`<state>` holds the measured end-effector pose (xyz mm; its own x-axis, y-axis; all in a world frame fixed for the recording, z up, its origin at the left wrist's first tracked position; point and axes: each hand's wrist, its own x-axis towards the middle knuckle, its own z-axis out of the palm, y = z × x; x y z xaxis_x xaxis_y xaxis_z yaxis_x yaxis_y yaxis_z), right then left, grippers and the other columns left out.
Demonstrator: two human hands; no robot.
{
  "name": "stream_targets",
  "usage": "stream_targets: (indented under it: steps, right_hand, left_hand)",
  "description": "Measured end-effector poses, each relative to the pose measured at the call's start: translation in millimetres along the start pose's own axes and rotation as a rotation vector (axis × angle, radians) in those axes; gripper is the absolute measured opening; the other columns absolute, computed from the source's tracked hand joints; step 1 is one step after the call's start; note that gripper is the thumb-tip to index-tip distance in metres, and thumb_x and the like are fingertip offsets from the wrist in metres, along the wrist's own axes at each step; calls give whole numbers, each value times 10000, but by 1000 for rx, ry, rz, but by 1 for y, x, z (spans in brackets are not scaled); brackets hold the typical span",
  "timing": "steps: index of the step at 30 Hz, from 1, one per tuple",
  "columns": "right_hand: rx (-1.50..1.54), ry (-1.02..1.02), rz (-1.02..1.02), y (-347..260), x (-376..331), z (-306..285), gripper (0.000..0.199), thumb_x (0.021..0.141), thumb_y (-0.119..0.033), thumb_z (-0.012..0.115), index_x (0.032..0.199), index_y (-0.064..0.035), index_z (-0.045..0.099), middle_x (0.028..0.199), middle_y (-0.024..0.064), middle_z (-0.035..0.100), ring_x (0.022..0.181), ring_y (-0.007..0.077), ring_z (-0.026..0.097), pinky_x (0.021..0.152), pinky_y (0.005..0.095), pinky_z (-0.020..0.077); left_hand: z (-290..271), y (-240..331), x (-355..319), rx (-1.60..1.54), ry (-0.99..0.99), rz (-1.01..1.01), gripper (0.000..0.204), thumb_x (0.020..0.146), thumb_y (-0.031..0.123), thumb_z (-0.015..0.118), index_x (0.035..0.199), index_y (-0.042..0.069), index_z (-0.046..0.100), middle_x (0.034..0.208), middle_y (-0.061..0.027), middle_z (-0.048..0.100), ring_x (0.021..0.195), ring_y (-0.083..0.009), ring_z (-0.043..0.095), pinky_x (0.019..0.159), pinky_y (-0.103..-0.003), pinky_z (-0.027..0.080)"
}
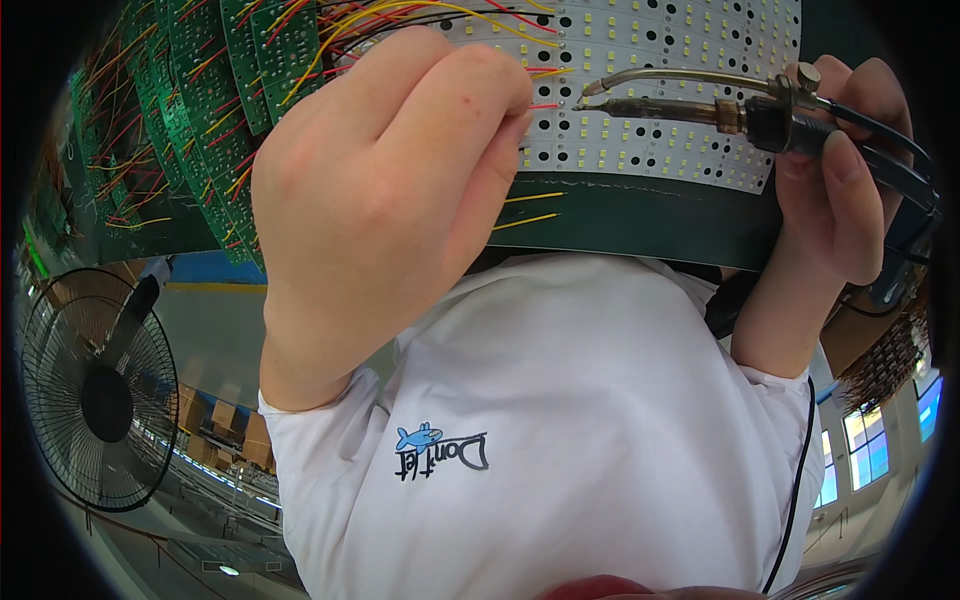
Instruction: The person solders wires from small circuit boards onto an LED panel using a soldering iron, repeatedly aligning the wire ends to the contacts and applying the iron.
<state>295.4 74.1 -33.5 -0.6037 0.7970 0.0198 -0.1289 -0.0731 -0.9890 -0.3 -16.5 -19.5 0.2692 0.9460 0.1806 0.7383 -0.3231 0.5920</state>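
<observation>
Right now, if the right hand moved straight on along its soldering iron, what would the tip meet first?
Probably the red wire poking out beside the left hand, though depth is unclear.

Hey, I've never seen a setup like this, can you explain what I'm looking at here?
There's no robot here: these are a person's own bare hands. The single picture comes from a wide, edge-bending camera worn on the head, looking down past a white shirt.

The right hand holds a soldering iron with a thin metal tube alongside. The left hand is closed, and a red wire pokes out from it, apparently pinched, its end close to the iron's tip.

On the dark green surface lies a white panel with small yellowish squares and black dots. Green circuit boards with red and yellow wires overlap at the left.
</observation>
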Motion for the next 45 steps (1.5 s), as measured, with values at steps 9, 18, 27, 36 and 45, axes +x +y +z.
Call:
stream_targets:
  steps: [9,18,27,36,45]
  right_hand:
    - [-93,-78,-57,1,0,1,168,906,-115,579,962,-50,434,816,92,519,720,100,448,634,222,351]
    - [-111,-84,-58,1,-1,-3,165,909,-117,574,963,-44,436,821,95,518,722,99,448,619,218,350]
    - [-148,-114,-65,0,-1,-7,167,918,-127,564,966,-36,433,843,101,507,729,103,441,625,221,349]
    - [9,-196,-124,6,0,-16,160,917,-121,546,1005,-22,456,873,113,507,790,138,438,675,255,351]
    - [133,4,-131,4,-16,-24,157,919,-81,491,1039,20,482,906,123,498,835,162,463,686,246,383]
  left_hand:
    - [5,3,2,22,-16,7,149,803,-34,737,879,26,623,770,-49,624,608,-151,618,538,-255,501]
    - [7,5,2,33,-24,3,146,804,-31,732,873,30,618,771,-46,626,597,-151,607,530,-254,486]
    - [8,4,2,35,-16,9,149,804,-35,727,879,26,614,771,-48,625,585,-152,588,523,-261,473]
    - [9,5,2,19,-18,4,145,810,-38,726,895,22,625,773,-52,626,594,-153,589,530,-260,477]
    - [-16,21,17,-39,-48,-90,85,866,21,730,879,1,649,771,-54,618,636,-123,594,555,-239,458]
